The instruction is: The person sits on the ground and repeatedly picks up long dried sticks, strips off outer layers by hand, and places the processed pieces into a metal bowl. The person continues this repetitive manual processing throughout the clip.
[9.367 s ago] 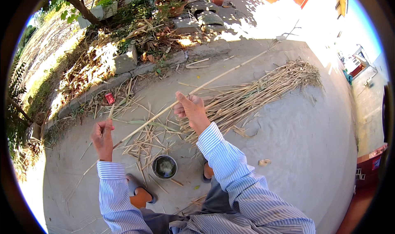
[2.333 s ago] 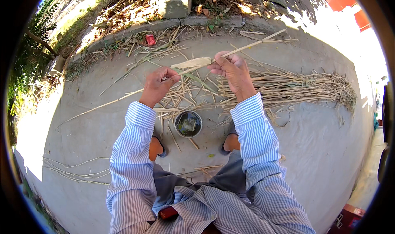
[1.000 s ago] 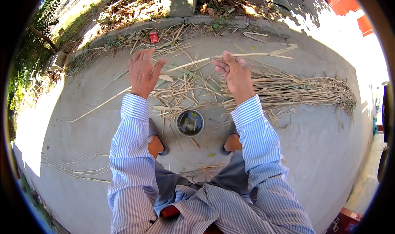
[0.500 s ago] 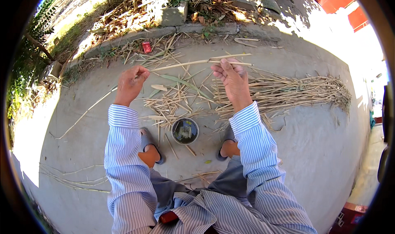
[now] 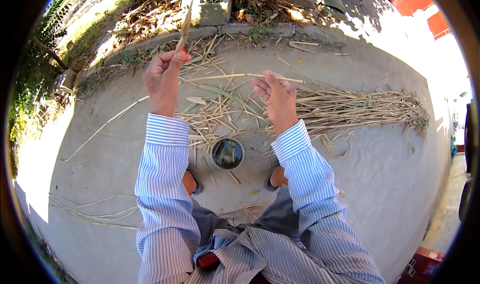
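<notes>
My right hand (image 5: 277, 94) pinches a long, thin, dry plant stalk (image 5: 215, 77) near one end, thumb on top. From there the stalk runs left, passes at my left hand and trails down to the ground at the far left. My left hand (image 5: 162, 81) is closed on a dry tan leaf sheath (image 5: 185, 29) that points up and away from me. Whether its fingers also touch the stalk is hidden. Below the hands lies a scatter of short stalk pieces (image 5: 215, 119) with a long green leaf (image 5: 230, 96) across it.
Between my feet stands a round bowl (image 5: 243, 156) of dark liquid. A bundle of dry stalks (image 5: 365, 106) lies right of my right hand. Several thin strands (image 5: 95, 215) lie at lower left. A concrete curb (image 5: 160, 43) and dry litter border the far side.
My left hand has moved up and slightly right, and a leaf sheath now sticks up from it. The second strip beside the stalk's right end is no longer there. My right hand has shifted slightly left.
</notes>
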{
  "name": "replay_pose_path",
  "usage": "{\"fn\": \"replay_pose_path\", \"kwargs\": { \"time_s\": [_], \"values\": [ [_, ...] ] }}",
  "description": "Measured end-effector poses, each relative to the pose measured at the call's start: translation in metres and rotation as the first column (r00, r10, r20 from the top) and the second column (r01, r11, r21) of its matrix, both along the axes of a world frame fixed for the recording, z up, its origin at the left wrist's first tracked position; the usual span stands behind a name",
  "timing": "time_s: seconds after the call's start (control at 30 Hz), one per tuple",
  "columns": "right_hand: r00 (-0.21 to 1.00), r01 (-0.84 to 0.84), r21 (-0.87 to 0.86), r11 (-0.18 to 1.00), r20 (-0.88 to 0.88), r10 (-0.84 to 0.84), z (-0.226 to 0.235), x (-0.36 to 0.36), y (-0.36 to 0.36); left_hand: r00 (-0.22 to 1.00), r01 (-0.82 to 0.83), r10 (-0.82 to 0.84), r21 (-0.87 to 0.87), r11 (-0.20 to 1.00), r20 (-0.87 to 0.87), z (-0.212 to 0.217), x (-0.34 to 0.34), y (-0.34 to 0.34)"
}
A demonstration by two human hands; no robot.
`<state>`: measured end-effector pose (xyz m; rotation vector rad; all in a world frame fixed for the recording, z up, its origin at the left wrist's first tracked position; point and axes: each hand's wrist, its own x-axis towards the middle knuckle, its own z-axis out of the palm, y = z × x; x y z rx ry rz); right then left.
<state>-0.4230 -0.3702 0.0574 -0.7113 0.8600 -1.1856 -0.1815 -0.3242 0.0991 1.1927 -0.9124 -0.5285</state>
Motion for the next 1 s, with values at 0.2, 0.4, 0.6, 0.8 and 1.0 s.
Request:
{"fn": "replay_pose_path", "kwargs": {
  "time_s": [0.2, 0.4, 0.6, 0.8, 1.0],
  "values": [
    [0.996, -0.069, 0.004, 0.998, -0.054, 0.069, 0.005, -0.005, 0.000, 0.353, -0.579, 0.331, -0.074, 0.812, 0.875, -0.029, 0.081, 0.017],
    [0.998, -0.036, 0.024, 0.999, -0.044, 0.037, 0.004, -0.004, -0.001, 0.648, 0.036, -0.196, 0.227, 0.973, 0.736, -0.029, 0.039, 0.011],
    [0.996, -0.032, -0.057, 0.998, -0.088, 0.027, 0.009, -0.004, -0.001, 0.717, 0.155, -0.309, 0.289, 0.945, 0.625, -0.049, 0.025, 0.004],
    [0.998, -0.029, 0.004, 1.000, -0.062, 0.029, 0.003, -0.023, -0.012, 1.000, 0.014, -0.017, 0.150, 0.989, 0.017, -0.036, 0.066, 0.009],
    [0.977, -0.210, 0.014, 0.978, 0.026, 0.210, 0.010, -0.009, -0.004, 0.396, -0.169, 0.117, -0.053, 0.984, 0.911, -0.012, 0.011, 0.012]
  ]
}}
